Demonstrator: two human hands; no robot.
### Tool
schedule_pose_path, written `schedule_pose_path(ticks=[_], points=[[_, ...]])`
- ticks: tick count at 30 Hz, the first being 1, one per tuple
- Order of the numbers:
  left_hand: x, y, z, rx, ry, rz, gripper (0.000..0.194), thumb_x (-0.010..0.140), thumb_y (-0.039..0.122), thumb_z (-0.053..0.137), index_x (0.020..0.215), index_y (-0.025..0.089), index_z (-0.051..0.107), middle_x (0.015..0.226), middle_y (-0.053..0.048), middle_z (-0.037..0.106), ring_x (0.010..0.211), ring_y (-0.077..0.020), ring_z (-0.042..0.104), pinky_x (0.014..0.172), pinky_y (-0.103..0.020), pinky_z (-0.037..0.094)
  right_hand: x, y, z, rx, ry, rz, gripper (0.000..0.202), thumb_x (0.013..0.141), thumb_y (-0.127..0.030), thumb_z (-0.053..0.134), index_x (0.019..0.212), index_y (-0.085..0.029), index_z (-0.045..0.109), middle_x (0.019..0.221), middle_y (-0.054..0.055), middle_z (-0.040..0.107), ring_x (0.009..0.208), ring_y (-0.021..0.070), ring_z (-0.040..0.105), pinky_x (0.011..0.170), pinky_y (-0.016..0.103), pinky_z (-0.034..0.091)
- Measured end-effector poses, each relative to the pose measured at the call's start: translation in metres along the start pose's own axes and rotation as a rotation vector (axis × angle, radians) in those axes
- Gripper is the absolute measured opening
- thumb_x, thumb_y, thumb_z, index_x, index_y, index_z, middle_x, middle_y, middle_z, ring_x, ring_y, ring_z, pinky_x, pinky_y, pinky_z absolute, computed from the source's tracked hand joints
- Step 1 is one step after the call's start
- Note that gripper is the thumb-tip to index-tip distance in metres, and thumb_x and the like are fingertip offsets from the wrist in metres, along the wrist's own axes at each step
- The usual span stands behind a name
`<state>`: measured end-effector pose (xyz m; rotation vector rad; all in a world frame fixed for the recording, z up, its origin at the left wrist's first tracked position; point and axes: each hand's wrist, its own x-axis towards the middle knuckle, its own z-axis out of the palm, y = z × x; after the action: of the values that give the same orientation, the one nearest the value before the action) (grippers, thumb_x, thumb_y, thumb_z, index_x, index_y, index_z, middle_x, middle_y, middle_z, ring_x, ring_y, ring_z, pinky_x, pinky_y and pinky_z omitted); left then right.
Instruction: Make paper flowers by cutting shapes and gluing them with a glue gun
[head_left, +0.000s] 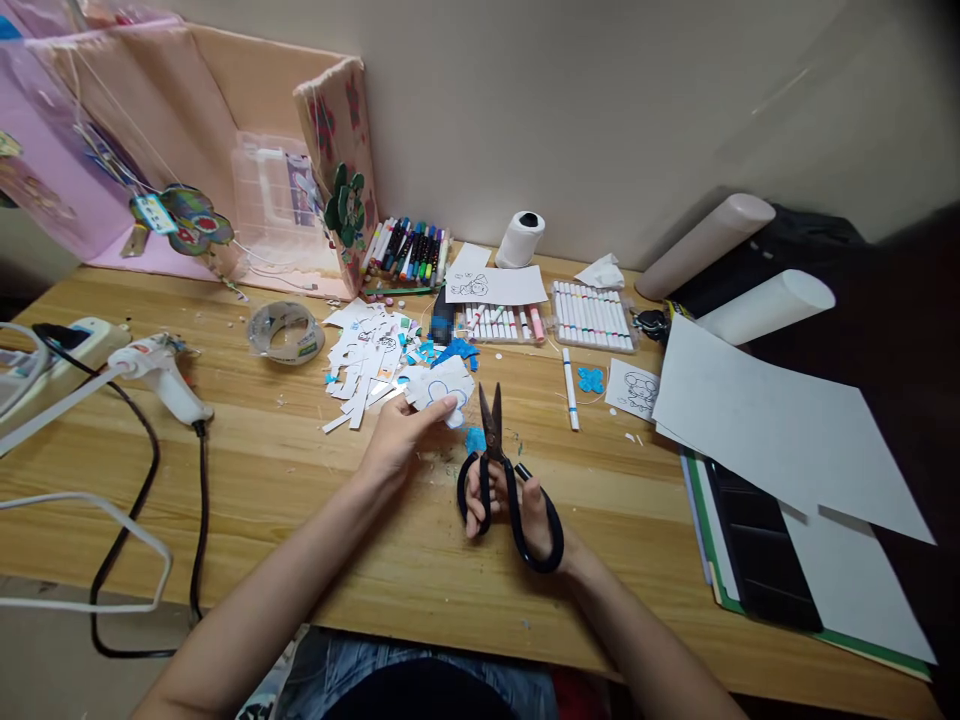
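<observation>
We have our right hand clamped on the black-handled scissors, fingers at one loop and thumb at the other, the blades slightly parted and pointing away from us. Our left hand is pinched on a white paper piece with a blue petalled outline; it sits just left of the scissors' blades. Also left of the scissors, past that hand, we see paper scraps, then a tape roll and, well apart, a glue gun. To the right of the scissors, a blue-and-white marker lies beside a blue cut-out, with a drawing card next along and large white sheets farther right on the surface. Beyond the scissors stand a white spool and, toward its right, a marker set.
</observation>
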<state>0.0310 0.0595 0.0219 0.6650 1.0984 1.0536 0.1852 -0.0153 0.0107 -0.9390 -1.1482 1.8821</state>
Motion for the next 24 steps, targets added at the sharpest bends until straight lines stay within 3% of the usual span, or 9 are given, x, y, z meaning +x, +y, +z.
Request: schedule_pose_path(ticks=[6, 17, 24], points=[[-0.0079, 0.0036, 0.0054, 0.067, -0.048, -0.028, 0.026, 0.061, 0.031, 0.076, 0.072, 0.014, 0.061, 0.062, 0.003, 0.058, 0.053, -0.0067, 0.047, 0.055, -0.019, 0.039, -0.0033, -0.0048, 0.0008, -0.12, -0.012, 0.006, 0.067, 0.068, -0.082, 0.034, 0.084, -0.017, 0.046, 0.062, -0.003, 0.044, 0.052, 0.0121, 0.052, 0.055, 0.026, 0.044], [-0.0081, -0.0005, 0.0049, 0.195, -0.066, -0.047, 0.029, 0.06, 0.032, 0.075, 0.075, 0.012, 0.06, 0.066, 0.001, 0.059, 0.057, -0.0088, 0.049, 0.057, -0.021, 0.04, -0.0063, -0.0035, -0.0031, -0.135, -0.02, 0.014, 0.067, 0.067, -0.081, 0.036, 0.084, -0.017, 0.048, 0.061, -0.003, 0.043, 0.051, 0.0114, 0.051, 0.053, 0.024, 0.042], [-0.0081, 0.0005, 0.0037, 0.229, -0.081, -0.074, 0.033, 0.061, 0.035, 0.075, 0.078, 0.012, 0.059, 0.069, 0.0, 0.061, 0.059, -0.0102, 0.052, 0.059, -0.023, 0.043, -0.0051, -0.0027, -0.0024, -0.143, 0.024, 0.063, 0.071, 0.058, -0.086, 0.037, 0.076, -0.018, 0.045, 0.056, -0.005, 0.043, 0.045, 0.0103, 0.05, 0.047, 0.022, 0.039]])
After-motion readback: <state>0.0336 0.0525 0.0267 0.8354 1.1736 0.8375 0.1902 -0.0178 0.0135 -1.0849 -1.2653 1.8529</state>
